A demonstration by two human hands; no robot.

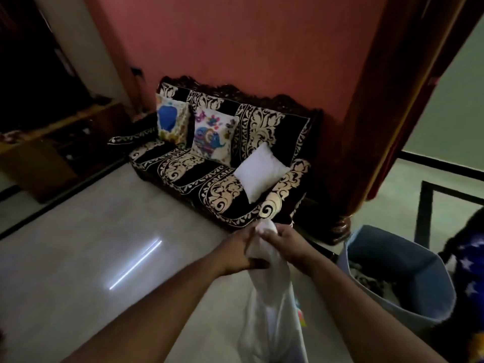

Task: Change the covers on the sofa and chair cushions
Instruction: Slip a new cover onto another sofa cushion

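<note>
Both hands work in front of the body, above the pale floor (pixel 78 258) and just short of the sofa (pixel 214 163). The left hand (pixel 239 254) and the right hand (pixel 284 243) each have fingers curled round the bunched top of a white cushion cover (pixel 269 305); the grip of both is clamped on that cloth, the hands almost touching. The rest of the cover hangs limp below them, out of the bottom of the view.

The cloth appears thin, light and fully soft. It should carry no shape of its own and will likely fold or twist if held at one point only. A hold at two points along the open edge seems the sounder choice. A little colour shows at its lower right edge; what it is cannot be told.

A bare white cushion (pixel 260 171) lies on the sofa seat at the right end, against the armrest. It looks puffy and light, and should compress easily if taken by a corner. Two printed cushions (pixel 212 137) stand against the sofa back, at its left end. A blue fabric basket (pixel 400 273) stands on the floor to the right, holding patterned cloth.
</note>
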